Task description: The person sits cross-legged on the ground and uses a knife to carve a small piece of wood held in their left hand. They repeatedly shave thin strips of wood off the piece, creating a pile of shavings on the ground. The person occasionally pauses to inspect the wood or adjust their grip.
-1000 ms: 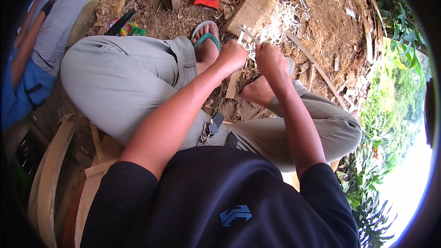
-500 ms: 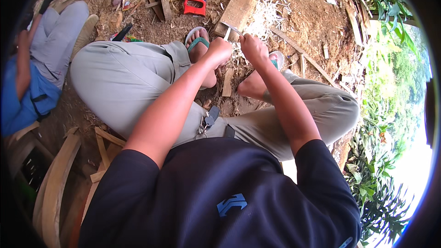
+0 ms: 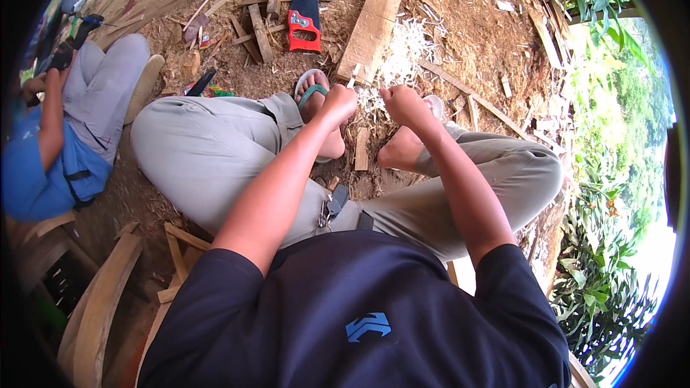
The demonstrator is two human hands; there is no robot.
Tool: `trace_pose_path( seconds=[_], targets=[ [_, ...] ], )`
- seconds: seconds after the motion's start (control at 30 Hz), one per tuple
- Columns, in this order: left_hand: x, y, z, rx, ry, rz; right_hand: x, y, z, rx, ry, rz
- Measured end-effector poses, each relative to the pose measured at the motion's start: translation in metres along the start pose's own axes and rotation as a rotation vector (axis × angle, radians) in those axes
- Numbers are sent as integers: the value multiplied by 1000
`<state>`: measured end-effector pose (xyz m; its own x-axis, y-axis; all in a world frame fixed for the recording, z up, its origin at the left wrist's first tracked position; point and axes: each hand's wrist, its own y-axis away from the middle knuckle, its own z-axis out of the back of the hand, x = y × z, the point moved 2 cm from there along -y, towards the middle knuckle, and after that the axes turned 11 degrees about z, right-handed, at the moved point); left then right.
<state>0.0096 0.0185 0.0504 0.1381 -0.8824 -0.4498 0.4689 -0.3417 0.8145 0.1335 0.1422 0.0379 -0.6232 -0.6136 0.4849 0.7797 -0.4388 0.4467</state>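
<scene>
My left hand (image 3: 340,103) is closed around a thin pale wooden stick (image 3: 354,75), whose upper end points away from me over the near end of a plank (image 3: 374,18). A short gap to the right, my right hand (image 3: 405,105) is clenched in a fist. It grips a knife, whose thin blade shows in the earlier picture; now the blade can hardly be made out. White wood shavings (image 3: 407,49) lie heaped beside the plank, just beyond my right hand. Both hands hang between my knees, above my sandalled feet.
A handsaw (image 3: 305,29) with a red handle lies left of the plank. Wood offcuts (image 3: 260,34) are scattered behind my left knee, and a long strip (image 3: 474,97) lies at right. A person in blue (image 3: 54,165) sits at far left. Curved wooden pieces (image 3: 108,302) stand at lower left.
My right fist has drawn back from the stick, toward me and to the right, so the blade no longer crosses it. The whole view has shifted a little, showing more ground ahead.
</scene>
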Motion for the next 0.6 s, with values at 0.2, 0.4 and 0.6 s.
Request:
trace_pose_path(
  seconds=[0.2, 0.4, 0.6],
  targets=[
    [-7, 7, 7, -20, -103, -9, 19, 5, 3, -109, 13, 2],
    [-5, 3, 7, -67, -269, -57, 20, 1, -18, -246, 96, 11],
    [88, -121, -24, -488, -518, -206, 20, -25, -24, -285, 184, 76]
  ],
)
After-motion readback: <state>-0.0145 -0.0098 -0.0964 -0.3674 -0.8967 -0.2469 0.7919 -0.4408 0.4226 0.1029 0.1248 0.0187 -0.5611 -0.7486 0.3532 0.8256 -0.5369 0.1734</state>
